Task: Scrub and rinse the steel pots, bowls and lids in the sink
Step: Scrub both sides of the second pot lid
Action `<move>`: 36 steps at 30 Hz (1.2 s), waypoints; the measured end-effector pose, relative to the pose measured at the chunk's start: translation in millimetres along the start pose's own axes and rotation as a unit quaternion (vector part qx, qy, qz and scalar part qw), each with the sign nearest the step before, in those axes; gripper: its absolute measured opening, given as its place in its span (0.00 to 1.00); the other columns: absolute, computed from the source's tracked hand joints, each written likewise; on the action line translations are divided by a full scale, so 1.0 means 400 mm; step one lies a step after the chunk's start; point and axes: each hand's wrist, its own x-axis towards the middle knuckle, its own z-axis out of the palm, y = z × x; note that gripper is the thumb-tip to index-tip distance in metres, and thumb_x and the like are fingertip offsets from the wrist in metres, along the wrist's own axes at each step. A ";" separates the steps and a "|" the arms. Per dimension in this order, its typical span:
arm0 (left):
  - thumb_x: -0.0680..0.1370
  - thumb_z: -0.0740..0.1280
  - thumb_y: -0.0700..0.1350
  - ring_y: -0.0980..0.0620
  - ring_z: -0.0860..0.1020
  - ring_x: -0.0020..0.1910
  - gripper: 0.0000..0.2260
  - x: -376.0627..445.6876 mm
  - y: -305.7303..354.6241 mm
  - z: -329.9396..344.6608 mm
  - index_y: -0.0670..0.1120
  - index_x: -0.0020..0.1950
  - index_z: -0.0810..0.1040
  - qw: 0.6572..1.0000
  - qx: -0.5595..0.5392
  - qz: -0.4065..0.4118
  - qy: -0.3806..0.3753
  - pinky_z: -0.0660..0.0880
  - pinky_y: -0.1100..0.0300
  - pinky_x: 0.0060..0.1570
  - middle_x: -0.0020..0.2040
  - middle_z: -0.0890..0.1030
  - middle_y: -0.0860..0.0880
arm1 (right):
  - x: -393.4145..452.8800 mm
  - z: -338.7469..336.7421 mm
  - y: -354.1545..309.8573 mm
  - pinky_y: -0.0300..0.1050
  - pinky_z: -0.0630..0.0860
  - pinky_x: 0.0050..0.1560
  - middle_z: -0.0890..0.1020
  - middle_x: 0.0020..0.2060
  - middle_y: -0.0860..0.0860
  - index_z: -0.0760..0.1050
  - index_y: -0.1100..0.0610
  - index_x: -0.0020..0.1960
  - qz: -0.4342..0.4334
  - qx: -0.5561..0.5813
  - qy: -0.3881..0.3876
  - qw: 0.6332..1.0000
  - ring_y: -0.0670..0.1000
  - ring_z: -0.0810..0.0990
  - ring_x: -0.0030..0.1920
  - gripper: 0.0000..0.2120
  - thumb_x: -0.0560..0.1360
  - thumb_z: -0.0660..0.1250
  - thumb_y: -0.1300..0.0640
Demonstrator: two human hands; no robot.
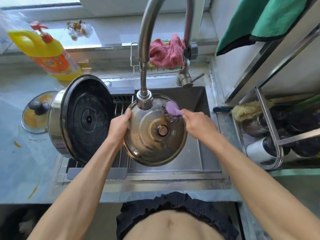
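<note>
My left hand (120, 122) grips the left rim of the steel lid (155, 130), fingers curled over the edge, holding it tilted over the sink (204, 153) just below the tap head (144, 101). My right hand (197, 124) grasps the purple handle of the scrubber (171, 111); its wire pad presses on the lid's upper right part. The lid shows its knob (162, 130) at centre and brownish smears around it. To the left, a steel pot (57, 122) lies tipped on the drying rack (121, 108), its dark base (88, 118) facing me. Further left, a glass lid (37, 111) with orange residue rests on the counter (26, 161). A yellow soap bottle (50, 54) stands behind the pot. A pink cloth (167, 51) sits in the wire caddy (136, 66) behind the tap.
</note>
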 end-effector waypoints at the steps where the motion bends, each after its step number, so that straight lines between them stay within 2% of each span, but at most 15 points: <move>1: 0.75 0.70 0.61 0.49 0.81 0.45 0.20 0.005 -0.003 0.000 0.43 0.45 0.83 1.000 0.007 0.004 0.010 0.76 0.52 0.49 0.45 0.84 0.46 | -0.001 0.000 0.001 0.56 0.76 0.43 0.82 0.47 0.61 0.71 0.49 0.61 0.014 -0.006 0.001 1.000 0.66 0.80 0.46 0.11 0.81 0.55 0.55; 4: 0.79 0.69 0.56 0.48 0.76 0.41 0.16 0.004 -0.002 -0.008 0.43 0.45 0.80 0.999 0.046 0.015 0.003 0.72 0.54 0.43 0.42 0.79 0.44 | -0.026 0.007 -0.021 0.54 0.76 0.40 0.81 0.44 0.60 0.71 0.48 0.61 -0.047 -0.026 -0.057 0.997 0.66 0.80 0.44 0.11 0.80 0.56 0.55; 5: 0.80 0.69 0.56 0.48 0.76 0.40 0.16 0.003 0.002 -0.013 0.42 0.47 0.81 0.998 0.064 0.021 -0.003 0.72 0.55 0.41 0.41 0.79 0.44 | -0.021 -0.003 -0.016 0.54 0.77 0.41 0.81 0.45 0.59 0.72 0.47 0.61 -0.045 -0.034 -0.066 0.996 0.65 0.80 0.44 0.12 0.80 0.56 0.55; 8: 0.82 0.68 0.52 0.50 0.79 0.37 0.18 0.006 0.015 -0.021 0.36 0.48 0.84 0.997 0.057 0.041 -0.012 0.75 0.57 0.38 0.40 0.82 0.43 | 0.022 -0.021 0.020 0.53 0.76 0.44 0.81 0.48 0.59 0.74 0.50 0.58 0.055 -0.010 -0.042 0.998 0.64 0.79 0.47 0.12 0.79 0.56 0.57; 11: 0.82 0.68 0.52 0.56 0.80 0.31 0.15 0.008 0.029 -0.023 0.43 0.42 0.84 0.996 0.062 0.058 -0.023 0.77 0.63 0.31 0.34 0.84 0.49 | 0.007 -0.005 -0.016 0.53 0.77 0.43 0.81 0.46 0.59 0.74 0.49 0.56 0.012 0.043 -0.055 0.997 0.64 0.79 0.45 0.10 0.79 0.56 0.54; 14: 0.81 0.68 0.54 0.52 0.80 0.33 0.18 0.009 0.029 -0.029 0.41 0.42 0.84 0.996 0.062 0.051 -0.037 0.77 0.59 0.35 0.36 0.84 0.46 | 0.026 -0.021 -0.014 0.53 0.77 0.43 0.81 0.46 0.56 0.75 0.47 0.56 0.042 0.060 -0.066 0.995 0.60 0.78 0.42 0.11 0.79 0.56 0.54; 16: 0.80 0.69 0.56 0.47 0.77 0.38 0.23 0.007 0.025 -0.027 0.33 0.47 0.82 0.998 0.031 0.048 -0.031 0.75 0.52 0.41 0.40 0.82 0.41 | 0.033 -0.023 -0.019 0.49 0.73 0.41 0.81 0.47 0.58 0.75 0.51 0.56 0.073 0.043 -0.052 0.995 0.60 0.77 0.42 0.11 0.79 0.56 0.57; 17: 0.80 0.69 0.57 0.45 0.76 0.40 0.25 0.002 0.024 -0.024 0.32 0.49 0.82 0.998 0.024 0.045 -0.030 0.73 0.50 0.42 0.42 0.80 0.40 | 0.024 -0.019 -0.037 0.48 0.71 0.41 0.81 0.47 0.59 0.75 0.51 0.57 0.056 0.034 -0.053 0.996 0.62 0.77 0.43 0.11 0.79 0.56 0.57; 20: 0.79 0.70 0.56 0.45 0.74 0.42 0.21 -0.001 0.017 -0.022 0.37 0.49 0.81 0.999 0.019 0.038 -0.027 0.72 0.51 0.42 0.43 0.78 0.40 | 0.007 -0.021 -0.050 0.50 0.74 0.42 0.81 0.48 0.58 0.75 0.47 0.60 0.014 0.033 -0.069 0.997 0.63 0.79 0.46 0.12 0.80 0.57 0.54; 23: 0.74 0.72 0.63 0.45 0.74 0.42 0.25 -0.002 0.016 -0.026 0.39 0.48 0.81 0.999 0.000 0.037 -0.028 0.72 0.49 0.44 0.43 0.79 0.40 | 0.036 -0.039 -0.015 0.50 0.73 0.43 0.81 0.50 0.58 0.75 0.47 0.58 0.104 0.034 -0.052 0.993 0.61 0.78 0.45 0.11 0.80 0.57 0.55; 26: 0.77 0.71 0.60 0.47 0.76 0.37 0.22 0.000 0.024 -0.020 0.39 0.42 0.80 0.999 -0.005 0.034 -0.021 0.74 0.53 0.39 0.38 0.80 0.42 | 0.014 -0.025 -0.050 0.52 0.75 0.45 0.81 0.49 0.59 0.74 0.46 0.64 0.056 0.042 -0.049 0.996 0.63 0.80 0.48 0.15 0.80 0.57 0.55; 29: 0.81 0.68 0.55 0.52 0.76 0.30 0.19 -0.001 0.016 -0.016 0.42 0.39 0.80 1.000 -0.012 0.023 -0.010 0.75 0.60 0.31 0.34 0.80 0.47 | 0.031 -0.040 -0.015 0.51 0.75 0.44 0.81 0.47 0.57 0.75 0.47 0.53 0.092 0.053 -0.046 0.993 0.61 0.79 0.46 0.09 0.80 0.56 0.53; 30: 0.81 0.68 0.55 0.51 0.76 0.30 0.19 -0.001 0.012 -0.017 0.41 0.39 0.80 1.000 -0.018 0.022 -0.004 0.75 0.60 0.30 0.35 0.80 0.46 | 0.034 -0.040 -0.007 0.52 0.75 0.44 0.81 0.46 0.58 0.74 0.48 0.51 0.107 0.052 -0.041 0.992 0.61 0.79 0.46 0.09 0.80 0.56 0.54; 33: 0.81 0.68 0.56 0.46 0.75 0.37 0.20 -0.002 0.008 -0.019 0.38 0.46 0.81 0.999 -0.017 0.027 -0.005 0.74 0.56 0.36 0.41 0.79 0.40 | 0.011 -0.021 -0.036 0.53 0.77 0.47 0.81 0.48 0.59 0.76 0.47 0.60 0.081 0.065 -0.061 0.993 0.63 0.79 0.47 0.14 0.79 0.57 0.54; 36: 0.80 0.68 0.56 0.44 0.74 0.42 0.20 -0.008 0.003 -0.021 0.37 0.49 0.81 0.999 -0.013 0.040 -0.012 0.73 0.53 0.38 0.44 0.78 0.39 | 0.026 -0.025 -0.023 0.51 0.75 0.45 0.82 0.49 0.58 0.77 0.47 0.57 0.102 0.059 -0.069 0.991 0.62 0.77 0.46 0.12 0.79 0.57 0.54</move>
